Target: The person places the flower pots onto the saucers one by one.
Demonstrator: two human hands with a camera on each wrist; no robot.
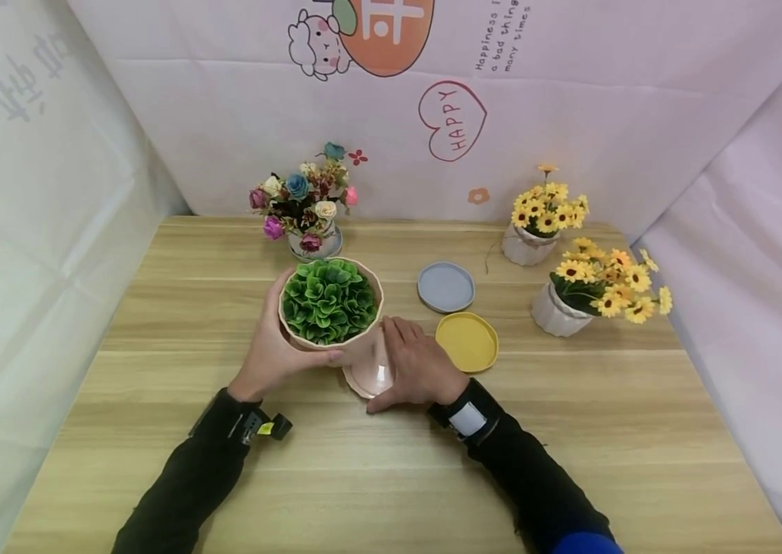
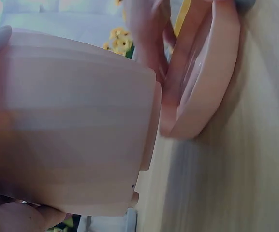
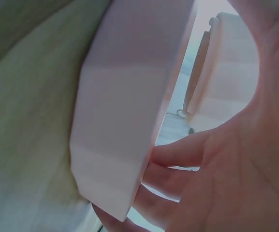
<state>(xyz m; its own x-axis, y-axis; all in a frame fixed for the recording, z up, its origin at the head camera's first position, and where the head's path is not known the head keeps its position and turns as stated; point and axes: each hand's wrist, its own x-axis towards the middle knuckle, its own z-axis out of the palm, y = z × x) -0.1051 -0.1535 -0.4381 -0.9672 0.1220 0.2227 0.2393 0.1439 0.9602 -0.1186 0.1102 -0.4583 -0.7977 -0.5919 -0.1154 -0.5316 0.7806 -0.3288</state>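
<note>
My left hand (image 1: pixel 275 345) grips a pale pink flowerpot (image 2: pixel 76 121), fingers on its left side and thumb along the near side. A round tuft of green leaves (image 1: pixel 327 300) fills the pot's scalloped mouth. In the left wrist view the pot's base is lifted off the table and tilted toward the saucer. My right hand (image 1: pixel 423 365) holds a pink saucer (image 1: pixel 367 378) across its right side, the thumb at the near edge and fingers at the far one. In the right wrist view the saucer's outer wall (image 3: pixel 120 106) stands close over the wooden surface.
Blue-grey (image 1: pixel 446 287) and yellow (image 1: pixel 467 342) saucers lie right of the hands. Behind the held pot, a pot of mixed flowers (image 1: pixel 311 200) sits on a saucer. Two white pots of yellow daisies (image 1: pixel 529 246), (image 1: pixel 560 312) stand at the right. A printed cloth (image 1: pixel 571 131) hangs behind the table.
</note>
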